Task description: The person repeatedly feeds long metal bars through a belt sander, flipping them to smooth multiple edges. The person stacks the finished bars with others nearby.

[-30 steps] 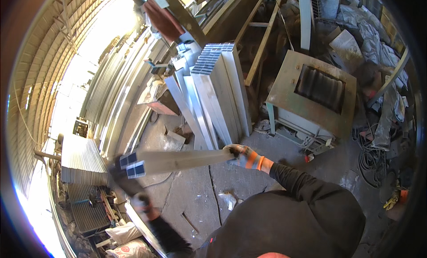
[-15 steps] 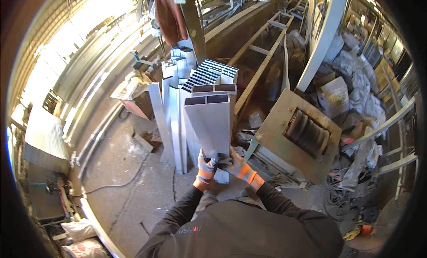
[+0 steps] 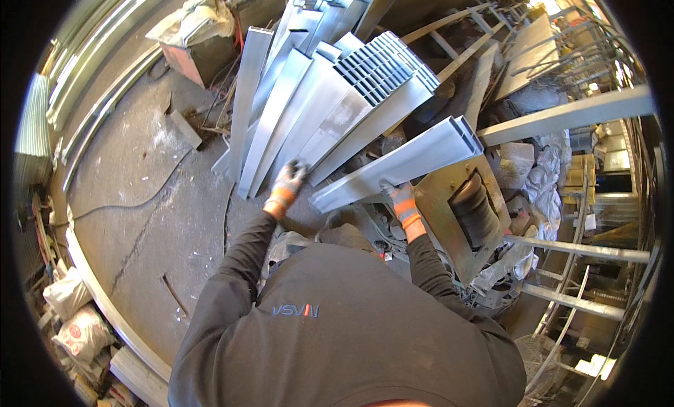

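My right hand, in a grey and orange glove, grips the lower edge of a silver two-chambered metal profile. The profile leans to the right, its slotted end up beside the machine and its other end low near my feet. In a matching glove, my left hand is at the foot of a fanned row of standing metal profiles, its fingers partly apart and off the leaning piece. Whether those fingertips touch the row cannot be made out. A bundle of small open-ended tubes tops the row's right side.
A rusty machine with a ribbed dark roller stands at the right. Farther right are metal rails and heaped plastic sheeting. A cable crosses the concrete floor at left. White sacks lie lower left.
The two-chambered profile, upright between both hands before, has tipped over to the right. My left hand has let go of it and moved left to the row. The view has swung downward.
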